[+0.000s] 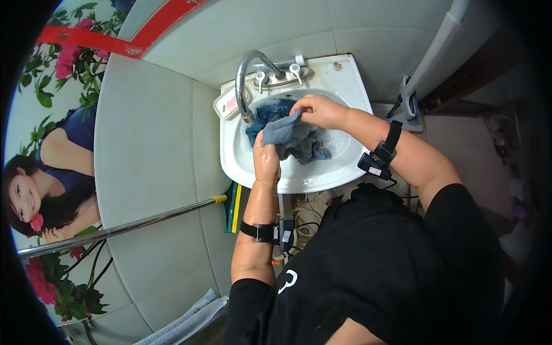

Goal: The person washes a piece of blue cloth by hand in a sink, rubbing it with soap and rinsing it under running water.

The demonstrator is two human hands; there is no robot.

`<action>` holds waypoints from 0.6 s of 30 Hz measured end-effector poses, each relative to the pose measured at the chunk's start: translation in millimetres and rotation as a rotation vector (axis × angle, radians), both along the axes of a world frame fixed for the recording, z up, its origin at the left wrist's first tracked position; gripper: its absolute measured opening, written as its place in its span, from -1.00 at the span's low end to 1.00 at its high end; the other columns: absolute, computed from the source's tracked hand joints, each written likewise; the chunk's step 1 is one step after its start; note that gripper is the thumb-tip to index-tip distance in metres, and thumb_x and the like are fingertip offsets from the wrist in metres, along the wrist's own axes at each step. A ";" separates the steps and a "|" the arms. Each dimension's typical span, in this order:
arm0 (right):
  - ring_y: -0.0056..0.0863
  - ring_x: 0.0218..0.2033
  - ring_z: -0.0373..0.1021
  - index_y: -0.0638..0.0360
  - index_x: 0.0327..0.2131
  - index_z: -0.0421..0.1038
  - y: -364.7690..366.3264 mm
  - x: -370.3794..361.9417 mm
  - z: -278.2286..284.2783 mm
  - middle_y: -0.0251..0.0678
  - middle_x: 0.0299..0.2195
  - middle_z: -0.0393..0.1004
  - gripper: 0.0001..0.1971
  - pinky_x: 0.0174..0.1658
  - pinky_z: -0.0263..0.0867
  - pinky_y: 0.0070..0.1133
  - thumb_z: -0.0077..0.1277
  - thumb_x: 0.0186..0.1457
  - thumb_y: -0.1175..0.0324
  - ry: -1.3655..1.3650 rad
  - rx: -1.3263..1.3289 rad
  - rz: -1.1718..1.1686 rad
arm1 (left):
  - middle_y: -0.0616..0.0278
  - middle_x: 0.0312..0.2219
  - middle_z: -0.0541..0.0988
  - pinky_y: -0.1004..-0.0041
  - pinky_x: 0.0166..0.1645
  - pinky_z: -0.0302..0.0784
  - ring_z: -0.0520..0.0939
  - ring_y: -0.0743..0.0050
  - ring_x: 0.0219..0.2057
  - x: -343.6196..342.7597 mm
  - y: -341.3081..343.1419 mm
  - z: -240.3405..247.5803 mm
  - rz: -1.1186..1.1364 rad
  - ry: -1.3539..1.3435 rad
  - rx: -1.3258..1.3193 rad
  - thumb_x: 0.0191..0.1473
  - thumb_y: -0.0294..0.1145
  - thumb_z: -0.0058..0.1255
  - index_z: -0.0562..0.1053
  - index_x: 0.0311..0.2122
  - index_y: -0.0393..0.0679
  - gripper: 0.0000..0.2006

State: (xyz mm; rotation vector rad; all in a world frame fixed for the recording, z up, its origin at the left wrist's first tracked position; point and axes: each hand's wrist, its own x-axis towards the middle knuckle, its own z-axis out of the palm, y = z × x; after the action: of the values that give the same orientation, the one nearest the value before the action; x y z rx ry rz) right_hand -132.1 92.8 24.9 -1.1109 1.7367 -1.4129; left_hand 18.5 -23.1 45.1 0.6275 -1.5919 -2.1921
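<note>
Blue cloth (280, 131) bunches in the sink (322, 183) beside the faucet spout (239, 86).

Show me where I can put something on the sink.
The sink is bare at back right, between knob, bowl and right edge. Crowded: the bowl, with cloth, left hand and right hand; back left, with tap and dish.

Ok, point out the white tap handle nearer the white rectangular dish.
The left white tap handle, closer to the white rectangular dish; the right white tap handle stands farther away.
</note>
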 end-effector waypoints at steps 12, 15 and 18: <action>-0.78 -0.55 0.15 0.23 -0.54 0.36 -4.0 21.1 47.8 -0.53 -0.61 0.30 -0.73 -0.47 0.12 -0.76 -0.09 -0.02 0.19 -0.513 0.036 -0.052 | 0.32 -0.62 0.34 0.59 -0.42 0.33 0.34 0.62 -0.57 -7.6 16.2 16.2 0.021 -0.369 0.318 -0.11 -0.35 -0.03 0.31 -0.49 -0.21 -0.84; -0.76 -0.54 0.17 0.23 -0.53 0.36 -2.9 24.6 55.5 -0.51 -0.59 0.31 -0.73 -0.44 0.13 -0.74 -0.10 -0.02 0.20 -0.499 0.041 -0.023 | 0.40 -0.66 0.35 0.61 -0.41 0.34 0.36 0.63 -0.62 -12.5 27.5 18.2 0.079 -0.165 0.344 0.01 -0.25 -0.15 0.36 -0.48 -0.15 -0.81; -0.74 -0.49 0.20 0.23 -0.48 0.35 -1.7 23.8 58.1 -0.47 -0.55 0.33 -0.75 -0.39 0.15 -0.72 -0.13 0.00 0.21 -0.381 0.027 -0.011 | 0.37 -0.54 0.43 0.54 -0.38 0.36 0.42 0.62 -0.56 -11.2 21.6 11.3 -0.101 -0.145 -0.104 0.03 -0.29 -0.20 0.34 -0.34 -0.14 -0.83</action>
State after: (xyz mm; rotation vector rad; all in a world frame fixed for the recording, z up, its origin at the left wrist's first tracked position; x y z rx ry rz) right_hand -108.3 91.1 83.0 -0.7574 1.4844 -1.4900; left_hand 7.3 -1.5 56.4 0.7036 -1.8357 -2.1601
